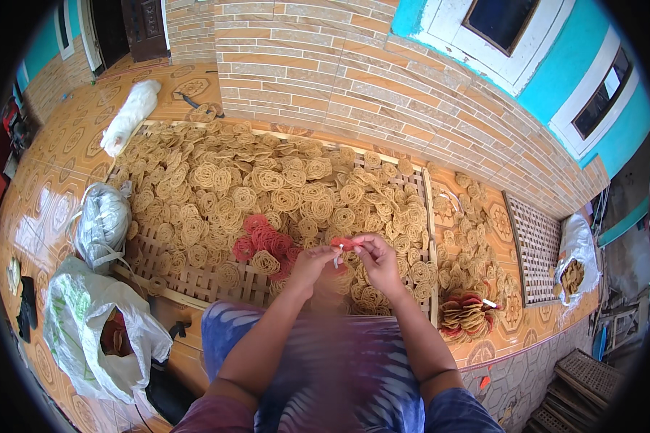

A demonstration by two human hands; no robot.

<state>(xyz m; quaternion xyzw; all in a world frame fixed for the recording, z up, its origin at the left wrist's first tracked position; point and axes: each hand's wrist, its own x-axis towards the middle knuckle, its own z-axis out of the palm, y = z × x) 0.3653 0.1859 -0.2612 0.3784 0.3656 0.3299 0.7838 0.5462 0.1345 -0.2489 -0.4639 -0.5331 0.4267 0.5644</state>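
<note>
Out in front of me, my left hand and my right hand are close together, fingertips pinched on a small red piece. A short white strip hangs from it beside my left fingers; its exact kind is too small to make out. Just left of and below my hands lies a cluster of red coiled crackers. Many tan coiled crackers cover the woven rack under and beyond my hands. Right of my right arm, a bunch of tan and red crackers has a white piece at its edge.
On the left stand a white sack, a grey plastic bag and another white bag. A second woven rack leans by the brick-tiled wall. Beside it is a white sack of crackers. Loose crackers lie on the tiled floor.
</note>
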